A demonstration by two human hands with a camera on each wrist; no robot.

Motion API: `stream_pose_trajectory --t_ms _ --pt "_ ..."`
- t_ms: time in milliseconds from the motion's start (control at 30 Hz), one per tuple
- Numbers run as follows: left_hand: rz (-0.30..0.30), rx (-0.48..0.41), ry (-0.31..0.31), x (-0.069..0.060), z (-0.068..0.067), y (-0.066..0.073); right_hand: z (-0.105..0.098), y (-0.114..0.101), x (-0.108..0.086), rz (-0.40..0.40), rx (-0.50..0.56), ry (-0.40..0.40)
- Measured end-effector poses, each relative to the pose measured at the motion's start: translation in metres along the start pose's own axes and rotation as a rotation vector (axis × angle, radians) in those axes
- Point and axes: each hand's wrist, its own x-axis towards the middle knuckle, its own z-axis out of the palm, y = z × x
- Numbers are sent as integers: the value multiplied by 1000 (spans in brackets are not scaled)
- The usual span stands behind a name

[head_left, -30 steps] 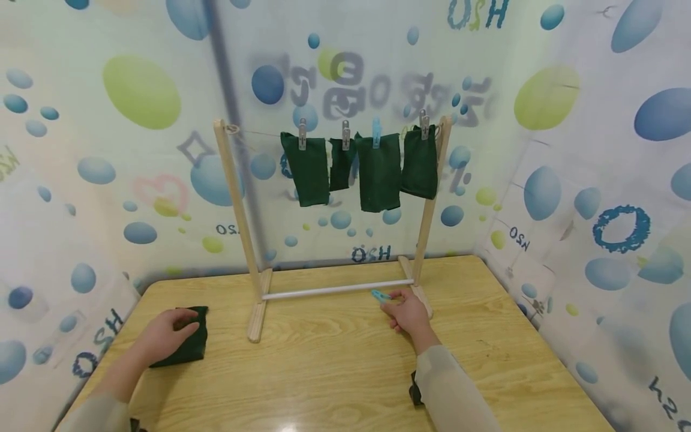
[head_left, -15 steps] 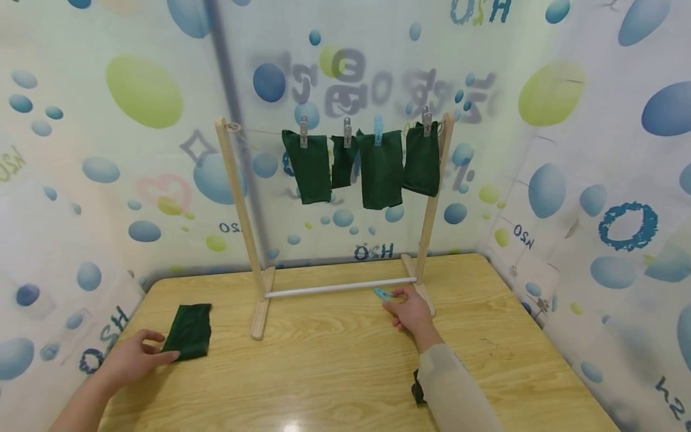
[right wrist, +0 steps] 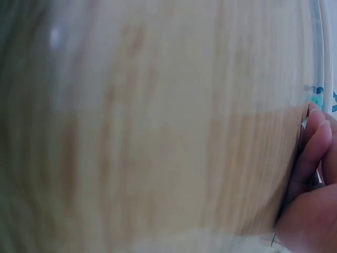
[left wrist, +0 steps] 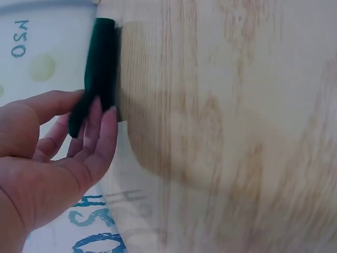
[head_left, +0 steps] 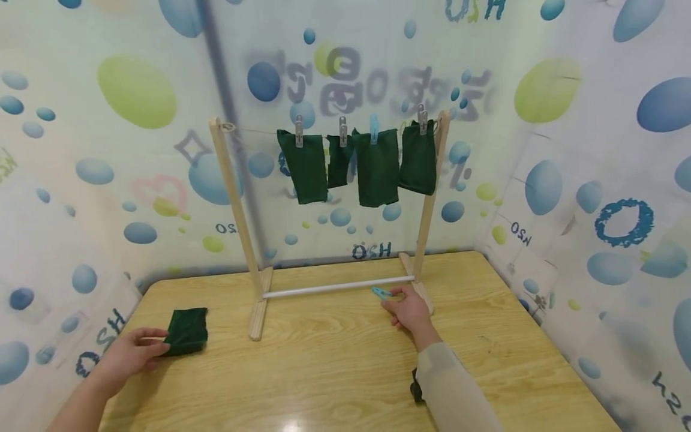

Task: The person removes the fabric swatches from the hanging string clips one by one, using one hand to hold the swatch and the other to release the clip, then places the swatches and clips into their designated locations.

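A dark green cloth point(head_left: 187, 330) lies at the table's left side, its near edge raised. My left hand point(head_left: 129, 355) pinches that edge; in the left wrist view the thumb and fingers of the hand point(left wrist: 63, 153) hold the cloth point(left wrist: 100, 63) from both sides. My right hand point(head_left: 409, 311) grips a light blue clothespin point(head_left: 381, 293) just in front of the rack's white bar point(head_left: 340, 287). The right wrist view shows the curled fingers of this hand point(right wrist: 313, 163) at its right edge, with a bit of the clothespin point(right wrist: 316, 99) beyond them.
A wooden rack point(head_left: 237, 210) stands at the back of the table point(head_left: 324, 372). Several green cloths point(head_left: 378, 174) hang from its string under grey and blue clothespins. A small black object point(head_left: 416, 387) sits beside my right sleeve.
My left hand has moved from above the cloth to its near left edge, taken hold of it and lifted it slightly. My right hand has stayed in place with the clothespin.
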Motion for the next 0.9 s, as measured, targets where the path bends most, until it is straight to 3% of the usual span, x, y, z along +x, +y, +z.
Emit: stream_pose_trajectory --t_ms 133,300,567,900 --pt "-3 -27 14 1 2 1 0 -1 -2 -6 6 -1" --pt "-4 3 77 2 4 1 0 -2 -3 -7 11 -2" --pt "-35 -67 111 2 5 -3 0 -2 -3 -17 9 2" --pt "-72 211 120 0 -2 -14 2 -2 -3 -21 11 3"
